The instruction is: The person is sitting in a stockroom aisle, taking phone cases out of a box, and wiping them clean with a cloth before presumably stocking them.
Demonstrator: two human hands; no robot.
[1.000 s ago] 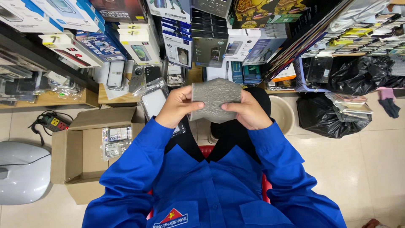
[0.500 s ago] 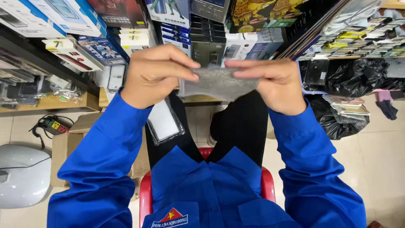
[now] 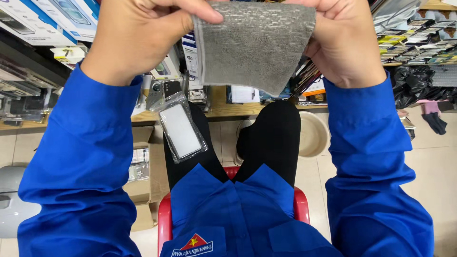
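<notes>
While the grey cloth (image 3: pixel 257 45) hangs stretched at twelve o'clock, the left hand (image 3: pixel 138 35) pinches its left edge and the right hand (image 3: pixel 345 40) its right edge, each grip closed on the fabric so it spreads flat and taut before the face. At about nine o'clock from the cloth's lower hem, a clear phone case (image 3: pixel 182 126) rests on the left thigh, within easy reach. A red chair (image 3: pixel 164 221) carries the seated person.

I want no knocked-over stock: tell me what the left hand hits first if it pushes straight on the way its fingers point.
The left hand points rightward across the grey cloth it pinches, so it would likely meet the right hand first; depth is unclear.
</notes>
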